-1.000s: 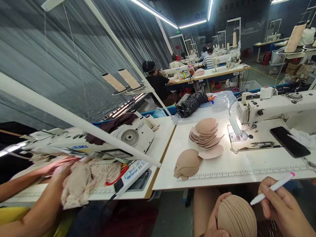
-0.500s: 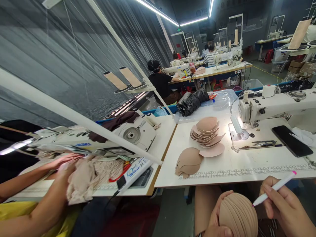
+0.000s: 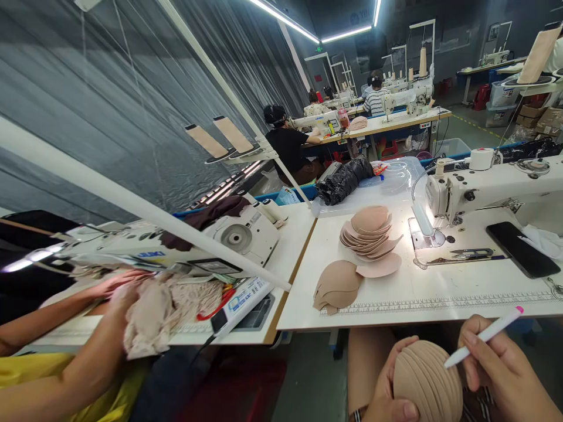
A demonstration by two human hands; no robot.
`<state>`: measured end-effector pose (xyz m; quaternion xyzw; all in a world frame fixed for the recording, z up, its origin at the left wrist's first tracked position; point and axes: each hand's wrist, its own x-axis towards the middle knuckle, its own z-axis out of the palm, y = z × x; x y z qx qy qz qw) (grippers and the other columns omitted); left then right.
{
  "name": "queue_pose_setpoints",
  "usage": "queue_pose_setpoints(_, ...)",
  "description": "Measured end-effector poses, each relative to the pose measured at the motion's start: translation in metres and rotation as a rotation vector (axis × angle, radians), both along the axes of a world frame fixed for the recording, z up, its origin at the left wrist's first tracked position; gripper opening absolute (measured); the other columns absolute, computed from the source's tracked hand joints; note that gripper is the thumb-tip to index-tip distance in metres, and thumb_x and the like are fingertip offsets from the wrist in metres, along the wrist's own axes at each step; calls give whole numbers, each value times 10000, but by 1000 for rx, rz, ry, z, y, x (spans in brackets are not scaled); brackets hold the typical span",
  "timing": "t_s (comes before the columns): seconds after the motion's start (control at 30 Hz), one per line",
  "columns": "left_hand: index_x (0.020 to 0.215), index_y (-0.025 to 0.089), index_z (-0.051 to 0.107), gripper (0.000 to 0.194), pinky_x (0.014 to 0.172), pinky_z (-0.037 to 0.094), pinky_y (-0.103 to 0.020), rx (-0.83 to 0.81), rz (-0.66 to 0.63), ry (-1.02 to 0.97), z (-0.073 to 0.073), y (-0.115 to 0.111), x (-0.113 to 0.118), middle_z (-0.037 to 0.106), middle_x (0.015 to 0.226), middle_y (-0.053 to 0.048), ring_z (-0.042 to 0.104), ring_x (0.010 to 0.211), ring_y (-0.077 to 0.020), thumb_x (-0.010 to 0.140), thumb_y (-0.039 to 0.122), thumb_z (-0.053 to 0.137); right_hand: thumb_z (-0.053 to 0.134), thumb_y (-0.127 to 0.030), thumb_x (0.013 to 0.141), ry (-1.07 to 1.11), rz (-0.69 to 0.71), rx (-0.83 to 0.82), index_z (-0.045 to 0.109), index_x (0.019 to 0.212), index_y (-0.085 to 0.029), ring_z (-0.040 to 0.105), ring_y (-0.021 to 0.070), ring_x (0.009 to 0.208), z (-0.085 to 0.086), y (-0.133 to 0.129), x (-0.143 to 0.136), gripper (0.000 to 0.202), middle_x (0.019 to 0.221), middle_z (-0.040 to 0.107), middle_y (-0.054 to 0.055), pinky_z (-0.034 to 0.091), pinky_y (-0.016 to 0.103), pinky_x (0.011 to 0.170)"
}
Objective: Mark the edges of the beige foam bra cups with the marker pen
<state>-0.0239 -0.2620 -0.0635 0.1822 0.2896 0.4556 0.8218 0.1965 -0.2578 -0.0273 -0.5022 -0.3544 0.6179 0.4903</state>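
My left hand [image 3: 391,390] is wrapped round a stack of beige bra cups [image 3: 426,378], their edges fanned in thin layers, below the table's front edge. In my right hand [image 3: 497,357] is a white marker pen [image 3: 484,337] with a pink end cap. Its tip rests at or just over the right side of the stack; whether it touches I cannot tell. On the table ahead lie a pinkish pile of bra cups [image 3: 369,234] and a smaller tan pile of cups [image 3: 338,285].
A sewing machine [image 3: 497,187] stands at the right, with thread snips [image 3: 472,253] and a black phone [image 3: 522,249] before it. A ruler strip [image 3: 417,303] runs along the table front. At left, a co-worker's hands [image 3: 121,290] hold beige fabric [image 3: 152,316] at another machine.
The pen tip has shifted left and slightly up, from the stack's right edge further over the layers. The co-worker's hands and fabric have moved slightly right.
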Motion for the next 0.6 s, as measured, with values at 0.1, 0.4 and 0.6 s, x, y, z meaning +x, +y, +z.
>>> queue_pose_setpoints(0.1,1330,170,656,390,996,601,-498,13,-8,3,0,-1,0,655,1352,-102,668,1175,-297,1029,417,678,622,-731,1008,49,29,-22,597,810,-252,417,203,648,5,-1,-2,519,567,570,-25,320,344,714)
queue_pose_setpoints(0.4,1401,191,604,492,1003,592,-523,63,-74,-16,-9,0,3,638,1381,-125,662,1191,-297,974,386,751,612,-728,1018,6,54,-8,607,791,-251,445,202,646,8,-2,-1,528,598,580,-21,343,341,710)
queue_pose_setpoints(0.6,1358,252,643,904,1051,523,-534,73,-106,-33,-16,3,6,700,1245,-123,679,1195,-422,544,306,1030,611,-704,1024,-28,4,24,613,742,-257,471,224,701,11,-2,-1,529,617,570,-4,370,350,745)
